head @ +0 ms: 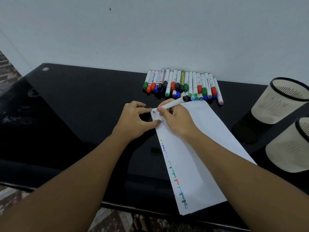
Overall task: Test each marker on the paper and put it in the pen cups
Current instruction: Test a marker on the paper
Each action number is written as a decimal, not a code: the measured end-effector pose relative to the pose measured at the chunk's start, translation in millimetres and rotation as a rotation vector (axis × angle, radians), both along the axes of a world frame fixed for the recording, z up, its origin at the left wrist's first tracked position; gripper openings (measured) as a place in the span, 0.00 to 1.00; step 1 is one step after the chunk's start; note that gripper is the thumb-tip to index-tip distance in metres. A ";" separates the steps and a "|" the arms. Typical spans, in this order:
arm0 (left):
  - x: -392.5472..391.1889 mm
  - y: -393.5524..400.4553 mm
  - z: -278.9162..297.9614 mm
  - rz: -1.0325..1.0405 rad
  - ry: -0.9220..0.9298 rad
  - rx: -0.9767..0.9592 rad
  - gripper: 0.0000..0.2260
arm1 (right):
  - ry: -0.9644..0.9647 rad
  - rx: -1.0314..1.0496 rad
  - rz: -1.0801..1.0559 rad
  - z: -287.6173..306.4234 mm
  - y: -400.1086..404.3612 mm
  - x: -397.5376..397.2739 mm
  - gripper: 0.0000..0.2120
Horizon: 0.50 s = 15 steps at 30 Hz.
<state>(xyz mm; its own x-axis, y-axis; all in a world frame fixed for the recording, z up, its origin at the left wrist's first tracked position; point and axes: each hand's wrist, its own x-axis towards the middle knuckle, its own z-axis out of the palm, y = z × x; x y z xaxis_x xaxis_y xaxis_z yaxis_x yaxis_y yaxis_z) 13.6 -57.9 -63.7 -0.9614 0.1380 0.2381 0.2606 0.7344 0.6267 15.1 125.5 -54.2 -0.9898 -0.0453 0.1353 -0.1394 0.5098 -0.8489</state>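
My right hand (pixel 173 121) gripped a white black-capped marker (pixel 173 103), testing it on white paper (pixel 200 148) pinned by my left hand (pixel 135 121); next, likely the beige slotted pen cups (pixel 275 104).

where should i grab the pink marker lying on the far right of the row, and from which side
Grip the pink marker around the middle of its white barrel, coming from above and its right side. It lies flat on the black table at the end of the marker row, angled slightly away from its neighbours, so its right side is open, while the left is crowded by other markers.
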 end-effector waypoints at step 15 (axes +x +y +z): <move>1.1 1.4 1.9 0.004 -0.016 0.011 0.27 | -0.020 -0.017 -0.040 3.8 2.8 7.4 0.04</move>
